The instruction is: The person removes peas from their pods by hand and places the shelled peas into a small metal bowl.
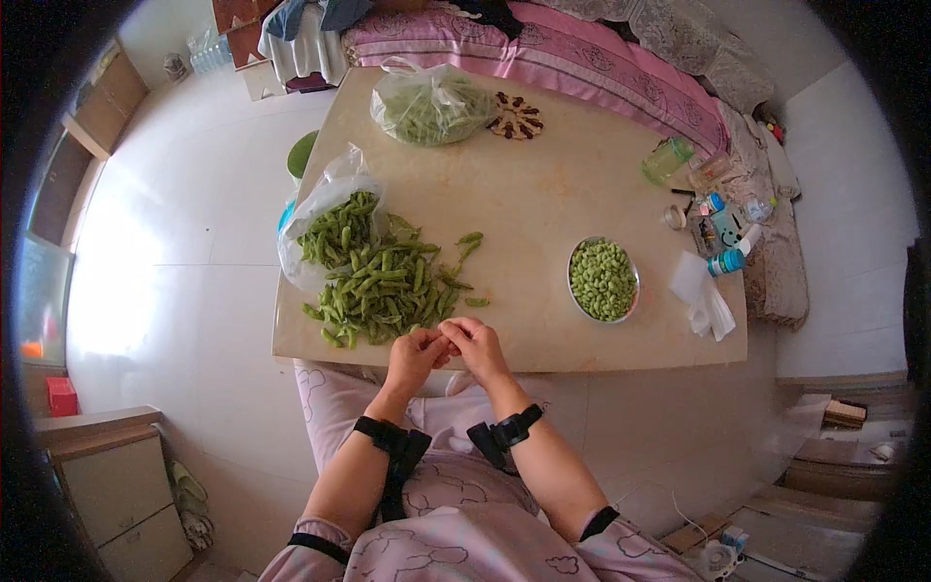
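My left hand (416, 356) and my right hand (476, 348) meet at the fingertips over the near edge of the table (524, 320). The fingers are bent together, and a bit of green shows by the left fingertips; whether a pod is between them is too small to tell. Just beyond my left hand spreads a heap of green soybean pods (385, 291), spilling from an opened clear plastic bag (294, 247). A few loose pods (471, 247) lie right of the heap. Further right stands a round metal bowl (637, 291) full of shelled green beans (602, 280).
At the far edge sit a tied plastic bag of pods (433, 109) and a round wooden trivet (516, 116). A green plastic cup (668, 160), a blue-lidded bottle (726, 262), other small containers and white plastic or tissue (702, 295) lie on the right. Beyond the table is a pink-covered seat (553, 54).
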### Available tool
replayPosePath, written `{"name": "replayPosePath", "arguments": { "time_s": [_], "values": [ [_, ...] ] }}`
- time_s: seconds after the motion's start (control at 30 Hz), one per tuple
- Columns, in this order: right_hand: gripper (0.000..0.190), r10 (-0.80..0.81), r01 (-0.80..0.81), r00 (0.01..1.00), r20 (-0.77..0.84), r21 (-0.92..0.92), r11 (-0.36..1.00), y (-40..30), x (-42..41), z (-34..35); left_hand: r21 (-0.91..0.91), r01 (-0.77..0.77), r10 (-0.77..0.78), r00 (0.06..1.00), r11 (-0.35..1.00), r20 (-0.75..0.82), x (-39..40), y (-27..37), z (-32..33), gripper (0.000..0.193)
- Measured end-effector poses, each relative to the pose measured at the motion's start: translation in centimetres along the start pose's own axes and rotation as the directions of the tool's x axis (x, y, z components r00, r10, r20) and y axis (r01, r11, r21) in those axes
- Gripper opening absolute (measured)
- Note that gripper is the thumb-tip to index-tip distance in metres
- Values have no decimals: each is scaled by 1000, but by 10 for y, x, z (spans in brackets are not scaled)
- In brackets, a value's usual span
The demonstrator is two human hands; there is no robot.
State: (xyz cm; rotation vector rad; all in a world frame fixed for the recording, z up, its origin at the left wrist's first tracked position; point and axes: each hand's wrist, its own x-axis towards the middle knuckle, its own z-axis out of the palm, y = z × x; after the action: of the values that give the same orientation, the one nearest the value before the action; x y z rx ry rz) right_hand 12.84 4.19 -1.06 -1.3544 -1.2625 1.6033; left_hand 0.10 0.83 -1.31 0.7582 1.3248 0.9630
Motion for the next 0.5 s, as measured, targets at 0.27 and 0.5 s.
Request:
{"name": "replayPosePath", "arguments": {
  "time_s": [0.27, 0.5],
  "values": [
    [22, 68, -60, 996, -51, 134, 989, 3, 0, 11, -32, -4, 3, 999, 999, -42, 0, -1, -1, 19],
    [24, 167, -153, 986, -9, 362, 920, 9, 1, 14, -179, 31, -38, 999, 983, -38, -2, 1, -1, 17]
  ]
}}
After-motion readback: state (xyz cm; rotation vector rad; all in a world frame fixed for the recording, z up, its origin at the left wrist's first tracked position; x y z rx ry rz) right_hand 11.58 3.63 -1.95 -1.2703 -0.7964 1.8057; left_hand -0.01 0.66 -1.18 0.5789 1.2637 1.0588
